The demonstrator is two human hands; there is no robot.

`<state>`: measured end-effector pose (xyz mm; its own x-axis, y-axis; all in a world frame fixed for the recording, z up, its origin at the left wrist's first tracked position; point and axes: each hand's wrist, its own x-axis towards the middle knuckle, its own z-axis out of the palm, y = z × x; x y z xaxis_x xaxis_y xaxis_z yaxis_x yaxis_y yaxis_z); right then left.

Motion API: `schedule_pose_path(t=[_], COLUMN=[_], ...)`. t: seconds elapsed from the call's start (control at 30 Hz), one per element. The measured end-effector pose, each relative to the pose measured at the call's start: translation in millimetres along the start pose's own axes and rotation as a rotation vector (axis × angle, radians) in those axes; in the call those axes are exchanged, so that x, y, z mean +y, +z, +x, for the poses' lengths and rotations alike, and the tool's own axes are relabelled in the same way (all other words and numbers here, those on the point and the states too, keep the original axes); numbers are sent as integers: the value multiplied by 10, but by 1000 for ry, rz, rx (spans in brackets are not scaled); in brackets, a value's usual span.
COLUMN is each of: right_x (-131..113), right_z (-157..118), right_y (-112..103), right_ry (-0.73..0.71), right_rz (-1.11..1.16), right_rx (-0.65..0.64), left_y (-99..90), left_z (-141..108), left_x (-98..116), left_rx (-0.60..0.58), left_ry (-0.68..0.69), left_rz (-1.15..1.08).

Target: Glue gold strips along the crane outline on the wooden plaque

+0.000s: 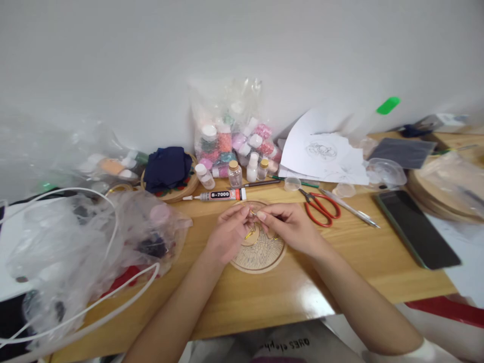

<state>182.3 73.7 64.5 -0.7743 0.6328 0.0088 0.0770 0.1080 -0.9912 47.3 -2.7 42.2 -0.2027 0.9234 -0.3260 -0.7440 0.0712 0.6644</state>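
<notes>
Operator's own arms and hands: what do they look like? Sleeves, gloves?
Left hand and right hand: bare, no gloves, rings or markings visible. Left forearm and right forearm: uncovered, no watch visible. White fabric sleeve edge near the right elbow.

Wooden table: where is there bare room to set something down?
Bare wood shows between the forearms, on the near side of the round board, and between the right forearm, red-handled scissors and phone. It is crowded along the back with bottles, and at left with plastic bags.

On the table (pixel 264 297), glue tube (pixel 219 195) behind and left of the disc (pixel 260 256), scissors (pixel 320 209) right, phone (pixel 418 229) farther right.
</notes>
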Motion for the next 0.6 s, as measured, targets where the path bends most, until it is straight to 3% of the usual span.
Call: schedule_pose_path(t=[0.6], right_x=[-15], right_z=[1], right_y=[-12], right_ry=[23], right_rz=[8], right_rx=[12], left_y=[14], left_z=[-3], left_x=[-4], left_rx=[42], left_ry=[7], left_rz=[-12])
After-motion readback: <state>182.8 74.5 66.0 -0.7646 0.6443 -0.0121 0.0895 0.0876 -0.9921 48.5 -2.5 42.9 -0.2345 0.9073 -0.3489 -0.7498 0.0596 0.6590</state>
